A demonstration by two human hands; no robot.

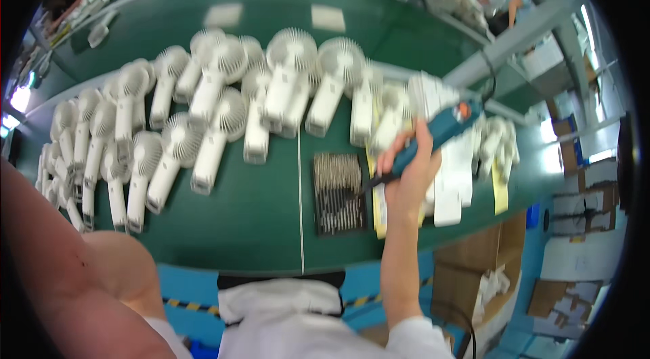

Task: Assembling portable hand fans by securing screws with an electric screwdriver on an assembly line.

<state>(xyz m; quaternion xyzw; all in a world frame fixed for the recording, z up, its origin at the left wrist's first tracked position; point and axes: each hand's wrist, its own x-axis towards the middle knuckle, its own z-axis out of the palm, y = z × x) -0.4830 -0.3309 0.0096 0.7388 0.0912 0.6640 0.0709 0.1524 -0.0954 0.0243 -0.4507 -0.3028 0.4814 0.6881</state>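
My right hand (412,173) is closed around a blue-green electric screwdriver (443,125). The tool is tilted, its dark bit end pointing down and left at the right edge of a small dark tray (316,225). Rows of small screws (338,186) fill the tray; whether the bit touches one I cannot tell. At the lower left my bent left arm (47,271) comes into view, with its hand out of the picture. White handheld fans (291,64) with round grilles lie in rows across the green table, left of and beyond the tray.
White sheets (455,176) and yellow slips lie beside my right hand. Small white parts (497,142) are piled at the table's right. An open cardboard box (474,264) stands below the right edge. A grey metal post (521,34) rises at the far right, with people beyond.
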